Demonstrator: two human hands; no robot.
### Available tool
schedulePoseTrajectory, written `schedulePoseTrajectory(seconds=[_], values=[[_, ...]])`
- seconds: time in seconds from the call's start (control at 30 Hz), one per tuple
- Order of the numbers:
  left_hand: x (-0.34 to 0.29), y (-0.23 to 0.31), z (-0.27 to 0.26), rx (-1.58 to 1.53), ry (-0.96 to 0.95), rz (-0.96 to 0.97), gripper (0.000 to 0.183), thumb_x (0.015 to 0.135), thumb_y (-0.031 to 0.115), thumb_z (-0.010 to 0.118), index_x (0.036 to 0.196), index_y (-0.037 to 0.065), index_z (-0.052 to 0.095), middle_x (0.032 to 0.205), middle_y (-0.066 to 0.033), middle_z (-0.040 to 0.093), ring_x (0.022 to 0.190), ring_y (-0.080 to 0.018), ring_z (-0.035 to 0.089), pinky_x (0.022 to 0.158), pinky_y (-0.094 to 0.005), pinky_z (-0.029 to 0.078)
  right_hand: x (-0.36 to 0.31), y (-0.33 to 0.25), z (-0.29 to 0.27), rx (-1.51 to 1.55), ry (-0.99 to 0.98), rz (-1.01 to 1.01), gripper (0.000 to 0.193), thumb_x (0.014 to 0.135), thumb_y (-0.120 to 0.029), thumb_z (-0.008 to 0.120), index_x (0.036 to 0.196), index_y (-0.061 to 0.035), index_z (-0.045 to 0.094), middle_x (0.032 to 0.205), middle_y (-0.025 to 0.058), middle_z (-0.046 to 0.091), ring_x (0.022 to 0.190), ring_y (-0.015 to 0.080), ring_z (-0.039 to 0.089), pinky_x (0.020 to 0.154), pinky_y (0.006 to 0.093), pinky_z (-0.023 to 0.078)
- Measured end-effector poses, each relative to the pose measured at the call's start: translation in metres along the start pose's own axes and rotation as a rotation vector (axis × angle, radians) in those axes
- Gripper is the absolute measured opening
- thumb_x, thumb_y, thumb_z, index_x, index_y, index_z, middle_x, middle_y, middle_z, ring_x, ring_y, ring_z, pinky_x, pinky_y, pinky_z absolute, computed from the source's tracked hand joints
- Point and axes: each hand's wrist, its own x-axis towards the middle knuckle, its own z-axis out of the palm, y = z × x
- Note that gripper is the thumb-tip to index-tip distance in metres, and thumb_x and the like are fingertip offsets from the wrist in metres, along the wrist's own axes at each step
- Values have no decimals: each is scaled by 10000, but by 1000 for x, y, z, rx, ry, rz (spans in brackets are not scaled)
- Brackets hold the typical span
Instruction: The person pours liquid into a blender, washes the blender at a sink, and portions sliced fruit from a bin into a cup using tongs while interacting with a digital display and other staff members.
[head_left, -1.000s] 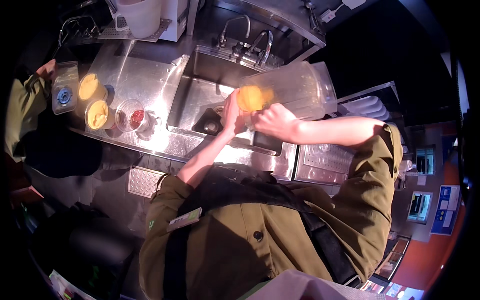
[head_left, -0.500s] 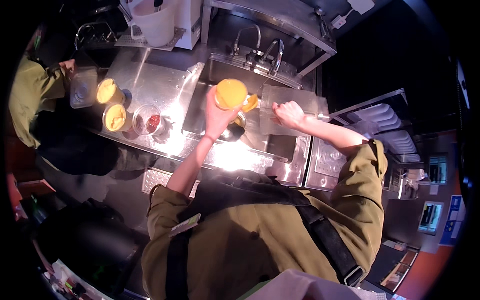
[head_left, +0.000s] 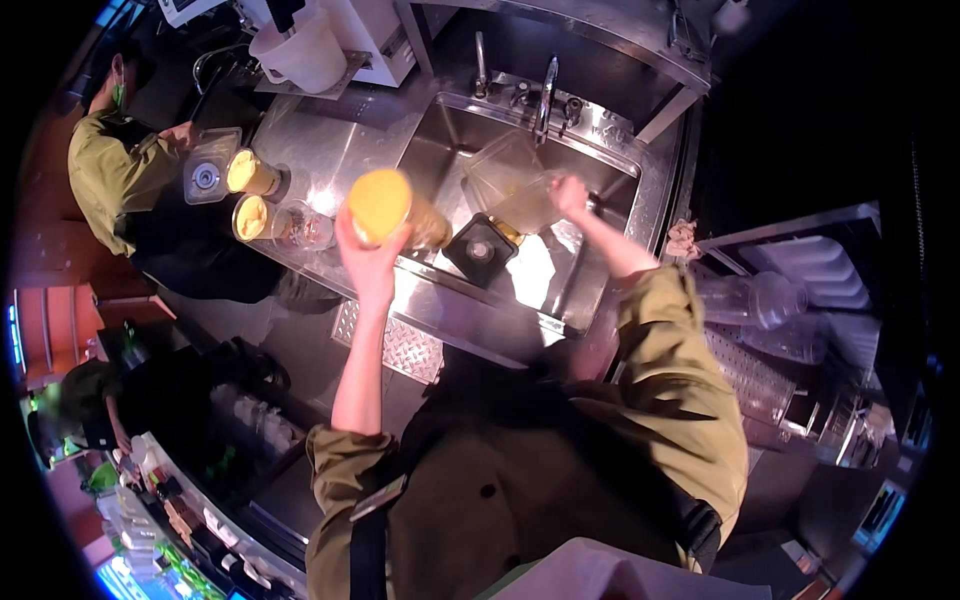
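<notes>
The left hand (head_left: 370, 250) grasps a clear cup (head_left: 380, 205) full of something yellow, with fingers wrapped around its wall. This cup is in the air, at ten to eleven o'clock from the middle of the view, near the left rim of the sink (head_left: 535, 275). Its yellow top is turned toward the camera; its long axis slants, and the body runs from the top toward four o'clock.

The right hand (head_left: 570, 195) is clenched at the side of a clear square jar (head_left: 500, 170), apparently on its handle, though blur covers the grip. The jar is over the sink, at about three o'clock from the cup. It is tilted, but I cannot tell which way its mouth points.

Below it, toward seven o'clock, a black square piece (head_left: 480, 250) is in the sink. At nine o'clock from the cup, two yellow-filled cups (head_left: 252, 217) stand on the steel worktop (head_left: 330, 140).
</notes>
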Motion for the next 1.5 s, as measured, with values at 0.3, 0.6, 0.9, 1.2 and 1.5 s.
schedulePoseTrajectory(seconds=[0.3, 0.6, 0.9, 1.2, 1.5], values=[[-49, -1, -5, 10, 149, -90, 708, 606, 30, 699, 1194, -19, 307, 1157, -109, 402, 1062, -183, 412, 903, -280, 329, -66, 58, 75, 294, -269, -63, 294, 616, -55, 609, 906, -41, 564, 804, 133, 600, 785, 216, 584, 681, 332, 454], [-56, 7, -5, 69, 81, -67, 741, 585, 53, 720, 1198, -7, 307, 1165, -107, 406, 1084, -189, 399, 930, -293, 309, 74, -46, -54, 145, 516, -373, 680, 704, -205, 593, 1205, 87, 238, 1167, 327, 351, 1042, 415, 421, 859, 421, 376], [-64, 17, 0, -67, -40, -56, 830, 540, 145, 766, 1212, 9, 298, 1157, -114, 407, 1088, -206, 399, 905, -318, 350, 0, -40, -115, -45, 190, -334, 262, 745, -145, 548, 973, -17, 530, 953, 207, 552, 838, 319, 559, 720, 383, 453], [-43, 36, 55, -414, -609, -60, 921, 541, 320, 775, 1257, 19, 281, 1226, -114, 386, 1139, -204, 371, 952, -323, 310, -175, -69, -97, 754, -433, -615, 721, 595, -236, 749, 1165, 4, 377, 1063, 85, 520, 950, 155, 504, 836, 273, 406], [27, -105, 156, -659, -82, -1029, 481, 857, 364, 421, 1201, 35, 353, 1102, -124, 508, 1012, -238, 485, 836, -398, 399, -180, -9, -146, 1255, -391, -165, 439, 601, 28, 680, 995, 36, 487, 910, 93, 570, 829, 154, 554, 748, 260, 458]])
